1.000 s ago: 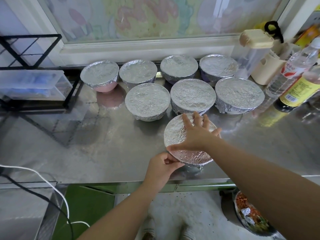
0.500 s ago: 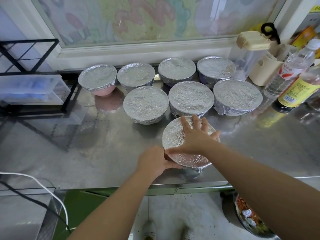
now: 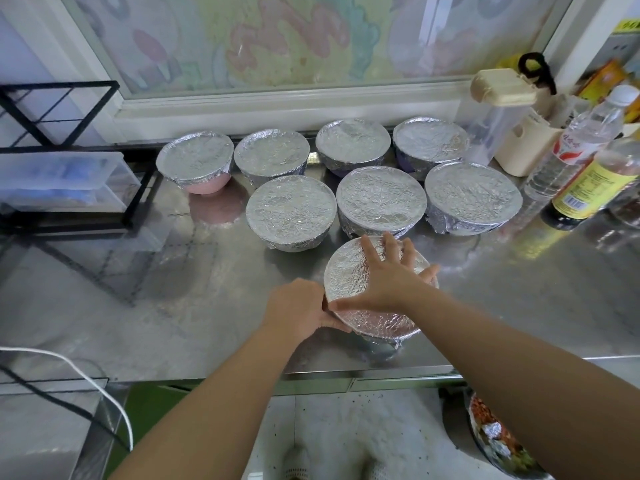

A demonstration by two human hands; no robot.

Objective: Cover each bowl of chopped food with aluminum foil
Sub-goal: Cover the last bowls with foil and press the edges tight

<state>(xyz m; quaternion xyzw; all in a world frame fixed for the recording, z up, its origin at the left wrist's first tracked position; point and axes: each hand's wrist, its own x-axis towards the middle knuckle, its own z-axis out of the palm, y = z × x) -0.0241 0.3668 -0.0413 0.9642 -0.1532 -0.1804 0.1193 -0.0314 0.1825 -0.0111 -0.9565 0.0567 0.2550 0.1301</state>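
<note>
A wide stainless steel counter (image 3: 173, 289) fills most of the view, seen from above by a person standing at its front edge. Behind it runs a frosted window (image 3: 277, 39) with a faded coloured pattern. At the far left a black wire rack (image 3: 62, 109) stands over a clear plastic drawer box (image 3: 62, 181). Seven bowls wrapped in aluminium foil sit at the back of the counter. Four form a row near the window, the leftmost a pink bowl (image 3: 207, 185) showing below its foil. Three form a closer row, the middle one (image 3: 381, 197) just behind the person's fingers. An eighth, the nearest bowl (image 3: 377, 323), stands alone near the counter's front edge, its top covered in crinkled foil (image 3: 346, 271). The right hand (image 3: 388, 278) lies flat on that foil, fingers straight and spread. The left hand (image 3: 298, 306) is at the bowl's left side, fingers curled round the rim and the foil edge. At the right stand a clear container with a beige lid (image 3: 498, 109), a clear bottle (image 3: 575, 143) and a yellow-labelled bottle (image 3: 595, 181). A white cable (image 3: 86, 372) curves across the lower left.
</note>
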